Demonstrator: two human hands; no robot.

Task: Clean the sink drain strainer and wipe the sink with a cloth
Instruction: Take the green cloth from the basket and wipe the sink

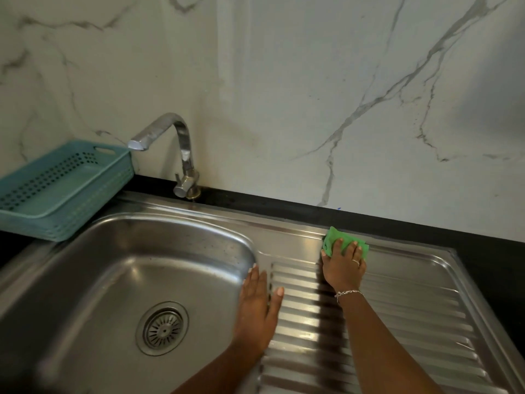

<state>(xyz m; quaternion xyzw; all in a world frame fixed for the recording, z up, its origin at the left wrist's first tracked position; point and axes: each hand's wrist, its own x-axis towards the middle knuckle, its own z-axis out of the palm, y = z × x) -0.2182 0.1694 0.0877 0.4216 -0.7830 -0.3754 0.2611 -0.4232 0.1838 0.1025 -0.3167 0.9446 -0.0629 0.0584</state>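
Pressing cloth (pixel 336 237) on drainboard (pixel 412 308)'s far edge; right hand (pixel 343 270).

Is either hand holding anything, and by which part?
Nothing gripped. The right hand presses flat on the green cloth, covering its near half; the left hand lies bare on the sink.

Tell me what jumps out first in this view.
The bright green cloth stands out, pressed flat under the right hand at the far edge of the ribbed draining board. The left hand rests open on the rim between basin and board. The drain strainer sits in the basin floor, and a blue basket stands at far left beside the tap.
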